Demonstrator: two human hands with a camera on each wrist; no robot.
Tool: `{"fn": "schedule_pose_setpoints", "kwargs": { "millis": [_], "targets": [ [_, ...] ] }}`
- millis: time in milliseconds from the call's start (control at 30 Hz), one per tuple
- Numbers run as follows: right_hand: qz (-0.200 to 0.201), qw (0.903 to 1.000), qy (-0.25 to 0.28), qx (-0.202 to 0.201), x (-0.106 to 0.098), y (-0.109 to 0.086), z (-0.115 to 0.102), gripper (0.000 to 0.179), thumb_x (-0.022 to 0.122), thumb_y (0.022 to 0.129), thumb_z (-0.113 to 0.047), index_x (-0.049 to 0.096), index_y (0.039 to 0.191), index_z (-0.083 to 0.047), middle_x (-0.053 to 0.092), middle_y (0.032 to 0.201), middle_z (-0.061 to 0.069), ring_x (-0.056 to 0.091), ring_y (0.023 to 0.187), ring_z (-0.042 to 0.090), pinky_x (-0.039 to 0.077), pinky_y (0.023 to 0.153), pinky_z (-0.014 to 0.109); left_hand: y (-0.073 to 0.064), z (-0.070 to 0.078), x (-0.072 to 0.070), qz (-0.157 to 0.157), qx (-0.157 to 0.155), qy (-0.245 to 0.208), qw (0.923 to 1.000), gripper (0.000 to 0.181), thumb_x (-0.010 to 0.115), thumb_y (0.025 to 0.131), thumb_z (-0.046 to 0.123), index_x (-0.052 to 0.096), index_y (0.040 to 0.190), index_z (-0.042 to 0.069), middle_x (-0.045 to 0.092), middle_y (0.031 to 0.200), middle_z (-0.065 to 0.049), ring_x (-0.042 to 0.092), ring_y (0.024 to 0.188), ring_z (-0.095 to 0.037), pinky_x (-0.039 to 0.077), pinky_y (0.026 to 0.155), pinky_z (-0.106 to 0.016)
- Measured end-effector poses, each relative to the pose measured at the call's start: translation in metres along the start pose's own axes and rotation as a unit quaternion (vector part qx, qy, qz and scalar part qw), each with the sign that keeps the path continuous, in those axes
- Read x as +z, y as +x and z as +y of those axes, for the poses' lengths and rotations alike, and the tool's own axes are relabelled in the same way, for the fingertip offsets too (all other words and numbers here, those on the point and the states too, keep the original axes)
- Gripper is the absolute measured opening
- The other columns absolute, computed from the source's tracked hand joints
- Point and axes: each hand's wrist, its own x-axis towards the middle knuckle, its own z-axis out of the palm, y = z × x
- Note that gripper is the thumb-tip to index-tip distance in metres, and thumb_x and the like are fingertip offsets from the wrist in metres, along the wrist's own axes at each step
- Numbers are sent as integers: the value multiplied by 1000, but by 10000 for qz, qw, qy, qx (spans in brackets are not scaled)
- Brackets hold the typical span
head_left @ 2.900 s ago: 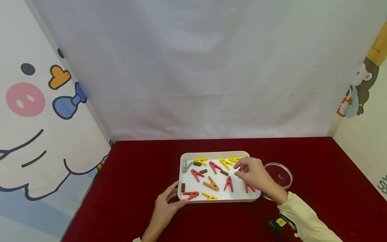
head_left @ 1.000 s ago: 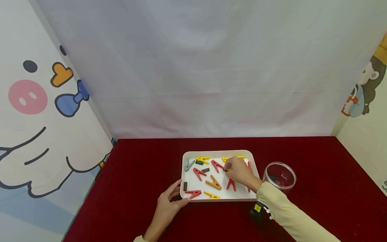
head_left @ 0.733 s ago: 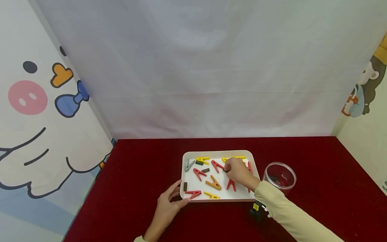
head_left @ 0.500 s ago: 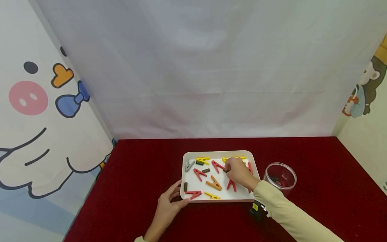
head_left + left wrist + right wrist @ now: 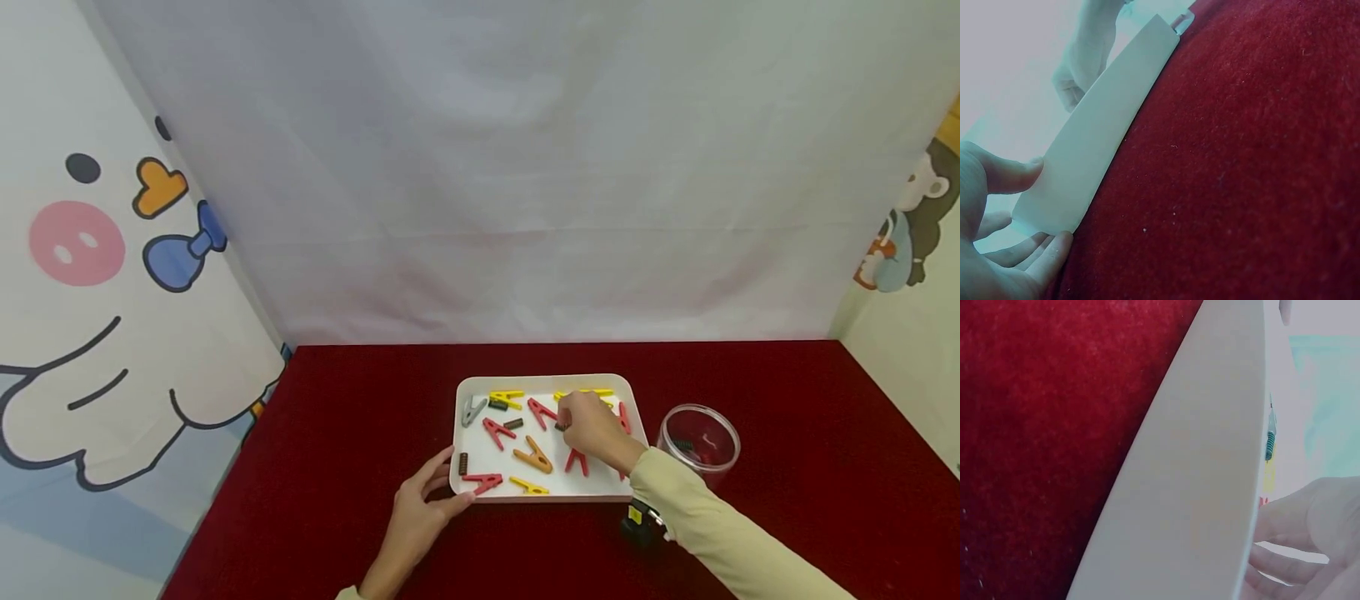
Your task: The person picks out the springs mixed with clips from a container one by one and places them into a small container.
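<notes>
A white tray point(image 5: 540, 498) lies on the red tablecloth, holding small dark coil springs and A-shaped plastic clips. My left hand point(image 5: 412, 517) grips its near left corner; in the left wrist view the thumb point(image 5: 1016, 175) presses the wall and the other fingers wrap the corner. Over the tray's right half, my right hand point(image 5: 596, 429) has curled fingers, pinching a dark spring point(image 5: 561, 427) that pokes out at the fingertips. In the right wrist view the tray wall point(image 5: 1191, 462) hides those fingertips. An orange clip point(image 5: 534, 457) and a red clip point(image 5: 540, 412) lie near this hand.
Right of the tray stands a clear round jar point(image 5: 699, 408), with a dark spring point(image 5: 681, 445) inside. Other springs lie in the tray, one point(image 5: 462, 463) by its left wall. A grey clip point(image 5: 473, 411) sits at the back left. A white curtain point(image 5: 525, 208) hangs behind.
My right hand has moved left from the tray's right side to the spring, its fingers closing in there; over the last second it has stayed nearly still. My left hand keeps its place on the corner.
</notes>
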Motion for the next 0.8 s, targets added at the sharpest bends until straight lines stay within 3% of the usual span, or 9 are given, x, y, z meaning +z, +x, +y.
{"fn": "schedule_pose_setpoints", "kwargs": {
  "millis": [333, 600, 800],
  "targets": [
    [52, 9998, 174, -49, 0, 0, 3, 21, 65, 65, 12, 59, 65, -8, 54, 67, 2, 46, 62, 16, 38, 51, 27, -1, 2, 0, -32, 2, -45, 10000, 69, 81, 73, 12, 52, 136, 11, 60, 116, -16, 58, 107, -28, 50, 74, -25],
    [387, 9978, 107, -529, -4, -2, 6, 21, 63, 61, 13, 60, 62, -8, 49, 59, -2, 44, 57, 13, 37, 49, 26, -1, 3, 0, -95, 96, -155, 9998, 68, 80, 74, 9, 52, 136, 9, 60, 116, -18, 57, 108, -29, 50, 74, -23],
    [478, 9961, 258, -695, -9, -6, 5, 20, 63, 61, 13, 62, 63, -6, 48, 57, -3, 44, 56, 12, 37, 49, 25, -1, 3, 0, -64, 1, -141, 9999, 69, 80, 73, 8, 52, 136, 9, 60, 115, -16, 57, 108, -29, 49, 74, -24]
  ]
}}
